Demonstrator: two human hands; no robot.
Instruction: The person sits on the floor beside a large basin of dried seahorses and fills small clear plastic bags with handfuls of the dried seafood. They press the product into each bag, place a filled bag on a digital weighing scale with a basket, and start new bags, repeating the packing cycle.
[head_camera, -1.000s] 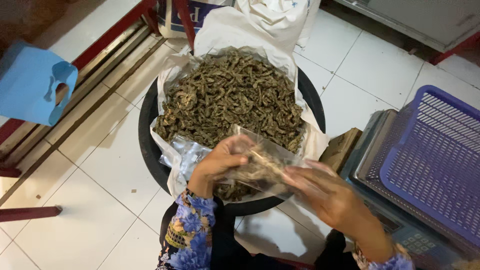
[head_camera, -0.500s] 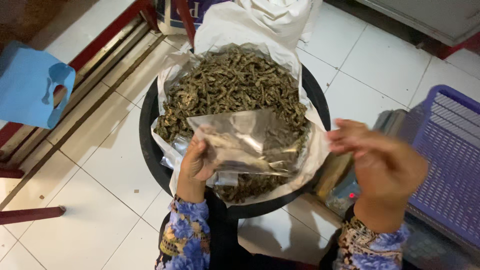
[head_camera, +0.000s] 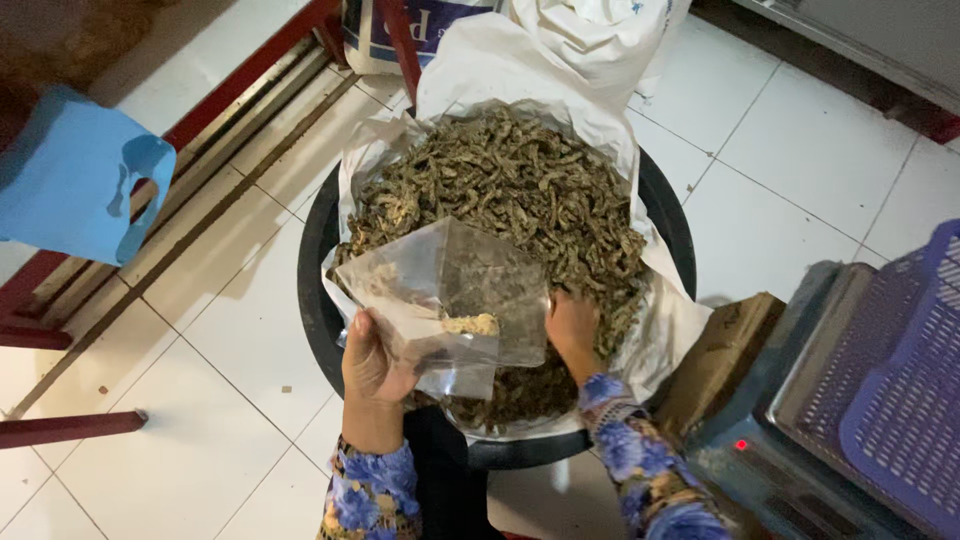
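Left hand (head_camera: 375, 365) is rising from the near edge of the floor view, forearm in a blue floral sleeve (head_camera: 370, 495), wrist upright, thumb on the near face of a clear plastic bag (head_camera: 445, 300) and fingers wrapped behind it: clenched on the bag's lower left part. The bag is hanging open and tilted over the near rim of the black basin (head_camera: 312, 300), with a small pale clump of material lying inside it. Right hand (head_camera: 572, 330) is reaching forward from the right sleeve, palm down, fingers dipping into the pile of dried brown pieces (head_camera: 520, 190) just beside the bag's right edge; whether the fingers are closing on any pieces cannot be told, since they are partly buried. The pile is sitting in a white sack liner (head_camera: 560, 70) inside the basin, which is standing on the white tiled floor (head_camera: 230, 350).
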